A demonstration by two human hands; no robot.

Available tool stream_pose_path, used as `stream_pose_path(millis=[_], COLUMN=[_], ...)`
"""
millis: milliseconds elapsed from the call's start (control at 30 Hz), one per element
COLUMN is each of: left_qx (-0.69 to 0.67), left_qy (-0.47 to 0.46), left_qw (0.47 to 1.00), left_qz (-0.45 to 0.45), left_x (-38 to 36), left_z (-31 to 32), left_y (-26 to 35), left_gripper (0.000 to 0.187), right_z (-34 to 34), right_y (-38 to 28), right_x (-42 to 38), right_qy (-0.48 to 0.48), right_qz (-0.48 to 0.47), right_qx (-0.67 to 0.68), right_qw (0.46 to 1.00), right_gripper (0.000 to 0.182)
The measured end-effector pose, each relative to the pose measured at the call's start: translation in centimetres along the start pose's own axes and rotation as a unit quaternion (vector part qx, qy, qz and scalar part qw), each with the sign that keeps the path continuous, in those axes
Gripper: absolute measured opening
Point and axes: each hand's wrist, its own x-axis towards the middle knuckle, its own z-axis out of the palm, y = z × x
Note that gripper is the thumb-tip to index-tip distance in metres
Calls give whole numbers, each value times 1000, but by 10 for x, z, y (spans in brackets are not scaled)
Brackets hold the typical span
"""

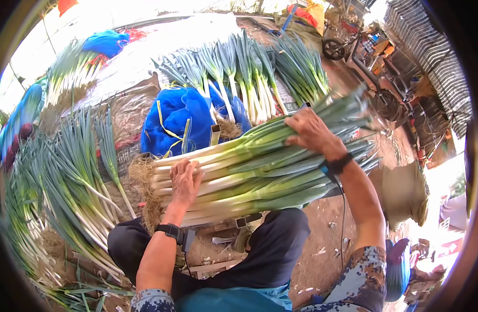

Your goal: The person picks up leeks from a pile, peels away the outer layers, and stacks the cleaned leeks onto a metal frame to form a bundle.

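A wide bundle of leeks (233,179) lies across in front of my knees, roots to the left and green leaves to the right. My left hand (186,182) curls over the white stalks near the roots. Further right, my right hand (309,127) is closed around the green leaves on the far side of the bundle; its fingertips are partly hidden among them. The leaf tips at the right are blurred. Part of a metal frame (215,134) shows beyond the bundle. A crumpled blue net (174,122) with a yellow tie sits just behind it.
More leeks (80,177) lie in piles at my left, and another row (249,78) lies beyond the net. A sheet (197,31) covers the ground at the back. A scooter (374,78) stands at the upper right, near a tan sack-like object (405,192).
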Motion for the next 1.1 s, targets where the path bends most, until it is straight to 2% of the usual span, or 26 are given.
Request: stream_pose_path(millis=[100, 233, 400, 500, 567, 633, 700, 833, 967, 1100], left_qx=[-2, -2, -25, -13, -12, -13, -13, -9, -16, -25], left_qy=[-2, 4, -8, -8, -6, -4, -9, -4, 2, 0], left_qw=[1000, 1000, 1000, 1000, 1000, 1000, 1000, 1000, 1000, 1000], left_qz=[-1, -4, -14, -4, 2, 0, -5, 3, 3, -7], left_x=[1, 4, 3, 1, 1, 1, 1, 0, 2, 2], left_z=[0, -3, -3, -1, -1, 0, 0, 2, 0, -2], left_y=[0, 0, 3, 0, -2, -2, -2, -4, -3, -1], left_gripper=[42, 40, 40, 43, 45, 46, 47, 47, 45, 43], right_z=[18, 53, 68, 61, 30, 6, -15, -6, 70, 79], right_y=[21, 26, 8, 21, 15, 5, -4, 5, 26, 8], right_x=[27, 12, -37, -24, -2, 14, 33, 52, 19, -24], right_qy=[20, 59, 48, -21, -35, 33, 91, 178, 128, 129], right_qz=[-12, 27, 107, 112, 93, 26, -30, -96, -15, 51], right_qx=[3, 42, 122, 131, 102, 10, -27, -65, -16, 37], right_qw=[1000, 997, 986, 985, 990, 999, 995, 977, 992, 990], right_gripper=[44, 47, 49, 46, 44, 42, 42, 43, 44, 47])
